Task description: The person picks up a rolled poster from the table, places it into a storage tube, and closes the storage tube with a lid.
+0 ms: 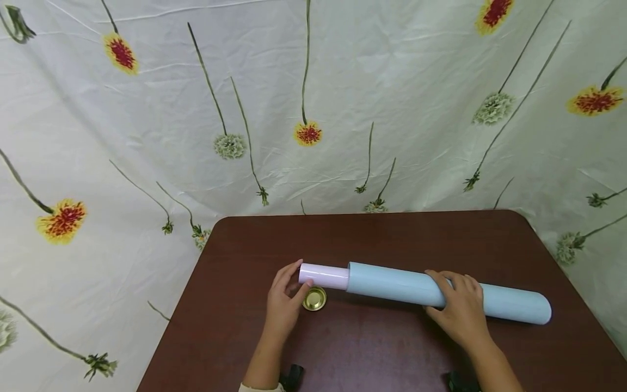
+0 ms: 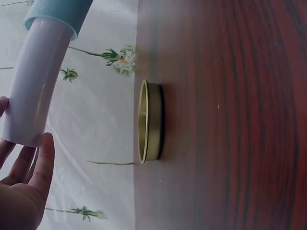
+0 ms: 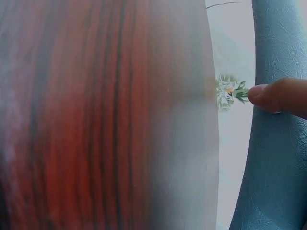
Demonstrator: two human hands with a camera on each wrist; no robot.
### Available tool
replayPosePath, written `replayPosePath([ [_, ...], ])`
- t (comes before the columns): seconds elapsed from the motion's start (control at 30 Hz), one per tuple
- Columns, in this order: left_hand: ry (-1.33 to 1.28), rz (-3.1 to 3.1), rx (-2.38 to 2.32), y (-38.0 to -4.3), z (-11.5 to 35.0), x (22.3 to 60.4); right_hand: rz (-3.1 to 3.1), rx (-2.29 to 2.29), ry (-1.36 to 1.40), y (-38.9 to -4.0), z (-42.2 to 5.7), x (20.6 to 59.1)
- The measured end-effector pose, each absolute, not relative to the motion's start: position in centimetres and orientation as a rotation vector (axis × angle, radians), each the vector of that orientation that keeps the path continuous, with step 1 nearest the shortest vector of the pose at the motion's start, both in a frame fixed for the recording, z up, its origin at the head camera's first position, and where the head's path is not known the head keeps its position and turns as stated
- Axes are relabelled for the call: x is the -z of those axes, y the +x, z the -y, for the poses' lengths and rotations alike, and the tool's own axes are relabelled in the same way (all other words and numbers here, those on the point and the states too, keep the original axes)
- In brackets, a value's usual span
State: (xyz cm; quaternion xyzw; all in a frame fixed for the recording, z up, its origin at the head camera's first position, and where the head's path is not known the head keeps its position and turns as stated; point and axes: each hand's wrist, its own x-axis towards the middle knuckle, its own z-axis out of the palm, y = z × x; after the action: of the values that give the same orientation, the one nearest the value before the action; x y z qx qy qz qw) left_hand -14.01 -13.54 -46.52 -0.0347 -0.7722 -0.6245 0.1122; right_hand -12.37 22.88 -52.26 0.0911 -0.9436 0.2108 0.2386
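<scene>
A long light-blue tube [image 1: 397, 284] is held above the table, tilted slightly down to the right in the head view. From its left end sticks a narrower, glossy lilac inner tube [image 1: 325, 276]. My left hand [image 1: 284, 300] holds the free end of the lilac tube, thumb on one side and fingers on the other. My right hand [image 1: 461, 307] grips the blue tube right of its middle, and in the right wrist view a thumb lies on its textured surface [image 3: 278, 172]. Below the lilac tube, a round gold lid [image 2: 152, 122] lies on the table, hollow side up.
The dark red-brown wooden table [image 1: 372, 354] has rounded far corners. Behind and beside it hangs a white cloth [image 1: 421, 87] printed with flowers. Dark straps [image 1: 292, 377] show near the wrists at the bottom of the head view.
</scene>
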Motion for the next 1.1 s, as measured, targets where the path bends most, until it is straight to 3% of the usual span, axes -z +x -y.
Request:
replayPosePath([
  [0.53,-0.16,2.295,1.881,-14.3,12.8,47.3,2.584,-0.572,0.264,-12.7,-22.3,52.3],
  [1.1,-0.268,2.237,1.878,-15.3,12.3,51.3,2.599,-0.564,0.268,-12.7,-21.7,52.3],
])
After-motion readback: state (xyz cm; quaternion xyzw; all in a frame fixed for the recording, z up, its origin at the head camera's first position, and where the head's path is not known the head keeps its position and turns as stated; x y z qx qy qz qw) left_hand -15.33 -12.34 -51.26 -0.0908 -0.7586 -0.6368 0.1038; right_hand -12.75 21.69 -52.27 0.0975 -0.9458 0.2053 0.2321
